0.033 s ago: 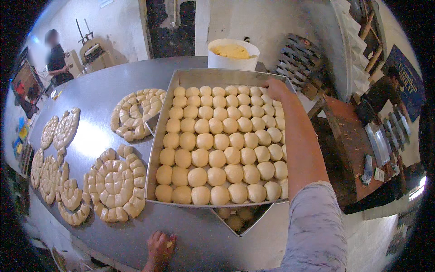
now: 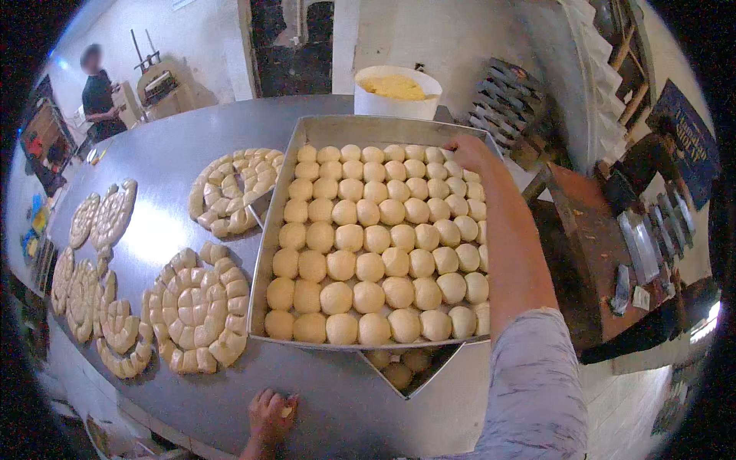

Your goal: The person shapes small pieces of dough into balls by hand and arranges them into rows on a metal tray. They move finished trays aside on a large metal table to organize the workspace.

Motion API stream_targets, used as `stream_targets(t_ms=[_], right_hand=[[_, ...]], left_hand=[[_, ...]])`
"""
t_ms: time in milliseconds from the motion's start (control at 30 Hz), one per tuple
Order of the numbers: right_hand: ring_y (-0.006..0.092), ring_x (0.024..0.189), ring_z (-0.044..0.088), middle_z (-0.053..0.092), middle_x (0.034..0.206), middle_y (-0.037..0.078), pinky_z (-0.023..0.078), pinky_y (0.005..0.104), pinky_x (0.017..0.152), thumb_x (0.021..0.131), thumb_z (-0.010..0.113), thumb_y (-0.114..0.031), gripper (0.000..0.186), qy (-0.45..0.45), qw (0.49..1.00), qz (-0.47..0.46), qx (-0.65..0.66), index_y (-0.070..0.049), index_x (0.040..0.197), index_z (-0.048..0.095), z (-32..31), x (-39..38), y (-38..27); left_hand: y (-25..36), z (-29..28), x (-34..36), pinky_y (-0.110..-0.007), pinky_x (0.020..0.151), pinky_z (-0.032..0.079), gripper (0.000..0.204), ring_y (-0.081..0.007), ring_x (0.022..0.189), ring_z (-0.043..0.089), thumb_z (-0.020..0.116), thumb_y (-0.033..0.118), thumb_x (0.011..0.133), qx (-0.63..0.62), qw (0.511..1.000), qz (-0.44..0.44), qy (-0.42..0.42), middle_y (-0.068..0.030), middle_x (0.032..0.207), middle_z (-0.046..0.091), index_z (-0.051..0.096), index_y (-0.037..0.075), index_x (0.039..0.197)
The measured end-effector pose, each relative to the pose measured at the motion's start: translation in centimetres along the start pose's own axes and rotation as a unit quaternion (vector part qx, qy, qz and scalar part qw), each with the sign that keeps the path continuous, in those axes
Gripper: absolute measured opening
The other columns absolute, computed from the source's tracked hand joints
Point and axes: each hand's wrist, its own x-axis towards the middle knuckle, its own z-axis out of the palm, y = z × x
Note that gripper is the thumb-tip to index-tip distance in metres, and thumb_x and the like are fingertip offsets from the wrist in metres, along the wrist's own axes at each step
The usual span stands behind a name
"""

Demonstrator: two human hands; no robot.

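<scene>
A large square metal tray tilts over the table, filled with rows of round dough balls. My right arm reaches across its right side. My right hand is at the far right corner, its fingers curled down over a dough ball in the farthest row; the fingertips are partly hidden. Close to the table's front edge, below the tray, my left hand rests with fingers bent around a small yellowish bit, too small to name. Under the tray a corner of a second tray sticks out, also holding dough balls.
The grey metal table carries several round flat dough pieces cut into segments on the left. Behind the tray stands a white tub of yellow filling. A person is at far left. A wooden table stands to the right.
</scene>
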Motion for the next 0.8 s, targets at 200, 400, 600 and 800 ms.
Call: stream_targets(t_ms=[200,400,600,800], right_hand=[[0.0283,0.095,0.059,0.061,0.104,0.020,0.044,0.0362,0.086,0.084,0.049,-0.020,0.035,0.183,0.969,-0.066,0.150,-0.003,0.114,0.055,-10.8,-6.0,-5.8],[0.0293,0.105,0.053,0.057,0.113,0.014,0.039,0.0389,0.095,0.085,0.049,-0.014,0.029,-0.083,0.842,-0.252,0.469,-0.005,0.112,0.056,-14.8,-29.4,-27.7],[0.0331,0.114,0.046,0.051,0.122,0.013,0.038,0.0410,0.094,0.075,0.061,-0.009,0.044,-0.154,0.836,-0.212,0.482,-0.010,0.118,0.053,1.2,-40.1,-39.0],[0.0381,0.120,0.037,0.040,0.130,0.021,0.031,0.0454,0.098,0.079,0.054,-0.014,0.035,-0.069,0.981,-0.021,0.179,-0.005,0.113,0.054,6.3,-48.3,-40.1]], left_hand=[[1.3,-4.0,1.1,-0.041,0.060,0.043,0.032,-0.0338,0.071,0.054,0.067,0.032,0.074,-0.119,0.992,0.009,-0.025,-0.0138,0.075,0.053,0.052,0.004,0.079],[-1.8,-4.7,-0.4,-0.044,0.094,0.038,0.046,-0.0302,0.109,0.051,0.043,0.039,0.091,-0.636,0.735,-0.173,-0.157,-0.0145,0.121,0.052,0.047,0.007,0.124],[-2.5,-12.7,-2.5,-0.035,0.093,0.042,0.053,-0.0194,0.115,0.047,0.041,0.039,0.094,-0.683,0.606,-0.169,-0.371,-0.0078,0.131,0.045,0.037,0.004,0.133],[-25.0,-14.6,-5.8,-0.040,0.079,0.044,0.019,-0.0320,0.091,0.054,0.057,0.014,0.083,-0.010,0.977,-0.090,0.195,-0.0124,0.094,0.059,0.061,0.007,0.100]])
